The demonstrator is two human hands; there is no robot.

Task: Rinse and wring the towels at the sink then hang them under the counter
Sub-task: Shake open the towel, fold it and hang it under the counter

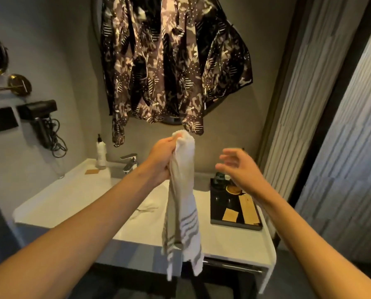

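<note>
My left hand [162,157] grips the top of a white towel with grey stripes [183,203], which hangs straight down in front of the white counter [57,201]. A little to the right of the towel, my right hand [239,167] is in the air with fingers spread and nothing in it. A second white cloth [146,207] lies in the sink basin behind the towel. The chrome faucet [129,162] stands at the back of the sink. Below the counter's front edge runs a metal rail [232,265].
A black tray [234,209] with small packets and a bottle sits on the counter's right end. A soap bottle [100,153] stands left of the faucet. A patterned shirt [171,61] hangs above the sink. A hair dryer [39,116] is mounted on the left wall.
</note>
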